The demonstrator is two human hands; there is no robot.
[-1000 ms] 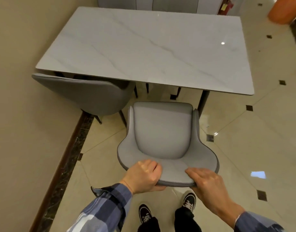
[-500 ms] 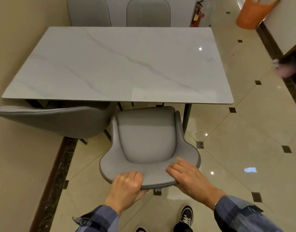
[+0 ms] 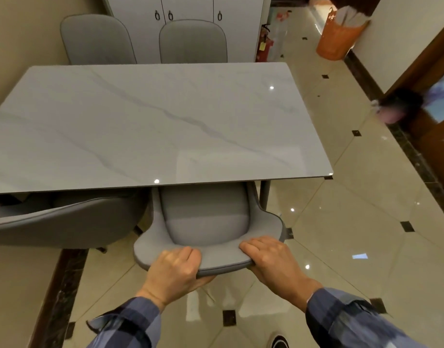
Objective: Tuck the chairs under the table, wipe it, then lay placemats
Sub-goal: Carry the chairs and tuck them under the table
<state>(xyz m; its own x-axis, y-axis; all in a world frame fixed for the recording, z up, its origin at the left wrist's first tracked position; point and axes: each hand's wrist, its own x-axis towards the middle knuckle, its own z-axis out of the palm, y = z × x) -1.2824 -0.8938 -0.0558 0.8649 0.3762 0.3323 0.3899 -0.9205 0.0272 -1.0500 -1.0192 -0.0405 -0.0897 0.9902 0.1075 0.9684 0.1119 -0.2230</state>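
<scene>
Sat half under the table [image 3: 150, 121] at 6 o'clock: chair [image 3: 206, 217]; another chair [image 3: 60, 222] at 8.

Both arms reach forward, left hand [image 3: 174, 270] and right hand [image 3: 272, 259] gripping with fingers [image 3: 191, 253] curled, thumbs seemingly underneath.

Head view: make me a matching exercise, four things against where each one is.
Things:
1. gray chair
2. left hand
3. orange bin
4. fire extinguisher

Places:
A. beside the white cabinet
B. seat partly under the table's near edge
C. against the right wall, far end
D. gripping the chair's backrest rim

Pairs: 1-B, 2-D, 3-C, 4-A
</scene>
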